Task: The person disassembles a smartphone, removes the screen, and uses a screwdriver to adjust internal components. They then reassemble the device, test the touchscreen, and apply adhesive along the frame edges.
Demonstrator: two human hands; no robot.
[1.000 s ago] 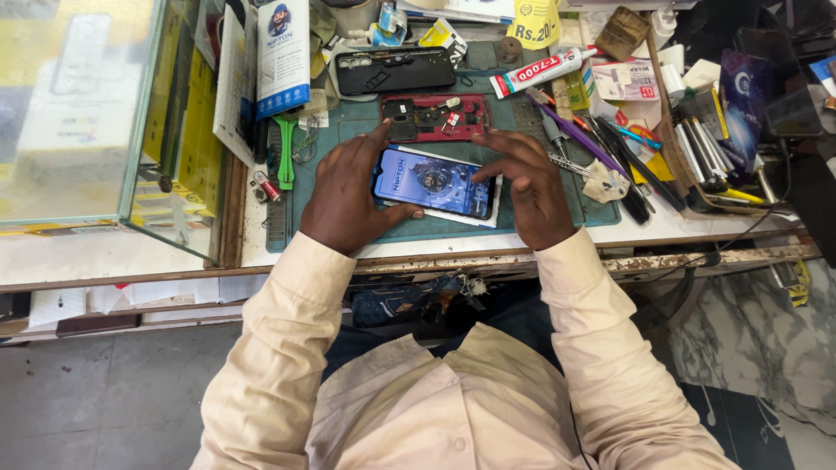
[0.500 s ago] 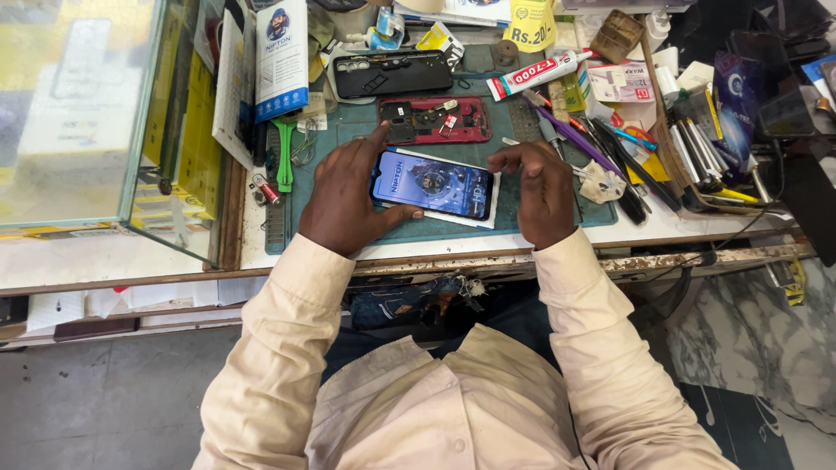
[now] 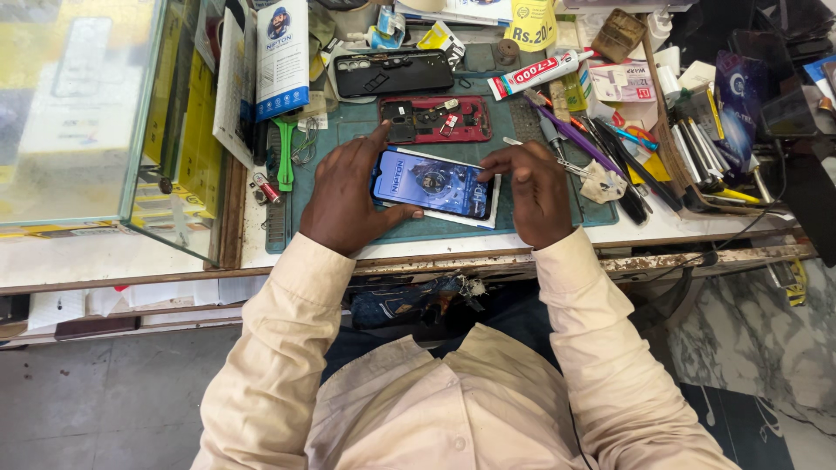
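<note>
A: Position of the phone point(image 3: 433, 184)?

B: It lies flat on the green mat point(image 3: 540, 213) at the near middle of the counter point(image 3: 662, 228), dark screen up, on a white sheet. It sits between the two hands.

A: Left hand point(image 3: 348, 196)?

B: At the phone's left end. Forefinger stretches along the top left corner, thumb lies along the near edge. Fingers are closed on that end, holding it.

A: Right hand point(image 3: 533, 193)?

B: At the right end. Fingers point(image 3: 496, 161) curl over the top right corner, touching it; the right edge is under the hand. Probably pinching, but the thumb is hidden, so I cannot tell.

A: Neighbours?

B: A red phone frame point(image 3: 434, 119) just beyond the phone, a black back cover point(image 3: 394, 73) beyond that, a white glue tube point(image 3: 540, 72) to the right.
</note>
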